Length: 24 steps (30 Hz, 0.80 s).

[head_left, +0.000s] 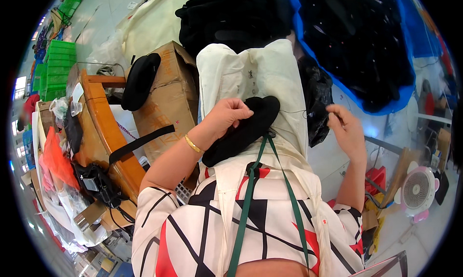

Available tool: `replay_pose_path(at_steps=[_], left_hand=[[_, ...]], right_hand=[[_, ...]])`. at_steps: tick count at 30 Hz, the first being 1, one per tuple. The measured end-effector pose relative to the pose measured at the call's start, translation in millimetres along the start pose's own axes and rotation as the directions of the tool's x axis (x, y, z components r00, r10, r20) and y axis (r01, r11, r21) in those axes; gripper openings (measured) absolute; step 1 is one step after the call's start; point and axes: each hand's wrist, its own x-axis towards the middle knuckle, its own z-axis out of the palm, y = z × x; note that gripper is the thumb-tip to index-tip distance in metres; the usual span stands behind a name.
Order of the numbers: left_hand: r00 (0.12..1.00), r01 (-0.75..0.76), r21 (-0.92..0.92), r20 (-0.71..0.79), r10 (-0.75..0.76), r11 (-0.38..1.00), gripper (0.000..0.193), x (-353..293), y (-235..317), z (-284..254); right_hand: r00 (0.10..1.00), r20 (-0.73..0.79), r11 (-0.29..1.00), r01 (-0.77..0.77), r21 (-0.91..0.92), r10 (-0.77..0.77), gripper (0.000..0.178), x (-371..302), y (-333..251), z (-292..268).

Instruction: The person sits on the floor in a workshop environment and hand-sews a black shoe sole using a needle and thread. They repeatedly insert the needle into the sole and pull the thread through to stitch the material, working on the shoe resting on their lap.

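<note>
A soft black fabric piece, long and rounded like a slipper, lies slantwise on the white apron over my lap. My left hand is closed on its upper left edge, thumb against fingers. From the piece's right side a thin dark thread runs toward my right hand. That hand is raised off to the right, its thumb and fingers curled together at the thread's end. Whether a needle is between them is too small to tell. Green apron ties hang below the piece.
Left of my lap stands a cardboard box with a similar black piece on it, beside a wooden stool. Ahead lies a black fabric pile. A blue-edged bag holds more dark pieces; a fan stands right.
</note>
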Motion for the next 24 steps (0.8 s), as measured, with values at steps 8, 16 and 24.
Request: replay_pose_path(at_steps=[8,16,24], left_hand=[[0.991,0.127,-0.317,0.079,-0.108,0.94,0.013,-6.5,6.7,4.9],[0.992,-0.123,0.186,0.006,0.124,0.975,0.013,-8.9,3.2,-1.3],[0.991,0.04,0.163,-0.133,-0.018,0.986,0.014,1.1,-1.2,-9.7]], right_hand=[[0.914,0.219,0.94,0.336,0.06,-0.341,0.007,31.4,-34.2,102.8],[0.808,0.259,0.727,0.589,-0.352,-0.53,0.006,49.6,-28.2,143.9],[0.84,0.265,0.826,0.528,-0.2,-0.473,0.004,50.7,-27.3,154.2]])
